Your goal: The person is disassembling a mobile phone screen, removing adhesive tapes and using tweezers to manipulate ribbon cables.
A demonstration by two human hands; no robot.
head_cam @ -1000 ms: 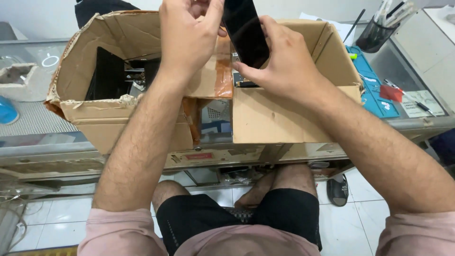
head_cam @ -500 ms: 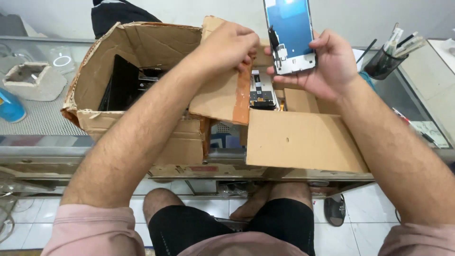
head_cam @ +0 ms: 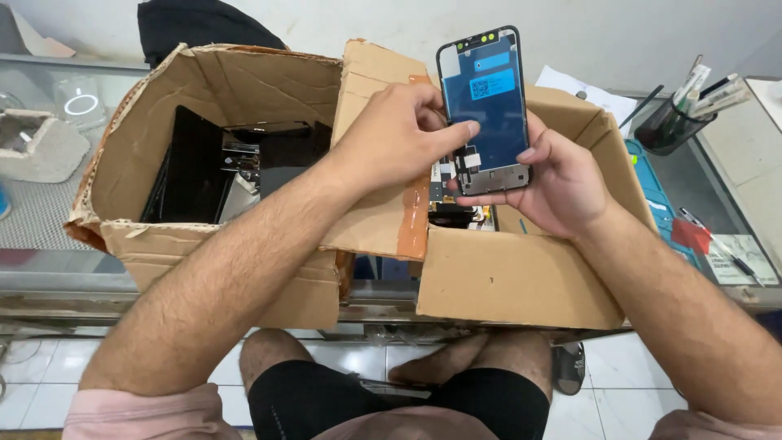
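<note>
Since the earlier frame, the phone screen (head_cam: 486, 110) has dropped lower and nearer, over the cardboard box (head_cam: 521, 277). Right hand (head_cam: 562, 183) cups it from behind, fingers wrapped round its lower edge. Left hand (head_cam: 395, 134) reaches across, fingertips (head_cam: 466, 129) pinching its left side, back face toward the camera.

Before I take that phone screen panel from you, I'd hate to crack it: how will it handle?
The phone screen panel looks thin and flat, so probably light, stiff and fragile. The right hand supports it from behind while the left hand pinches its edge. Small ribbon tabs at its bottom look floppy and likely snag.
</note>
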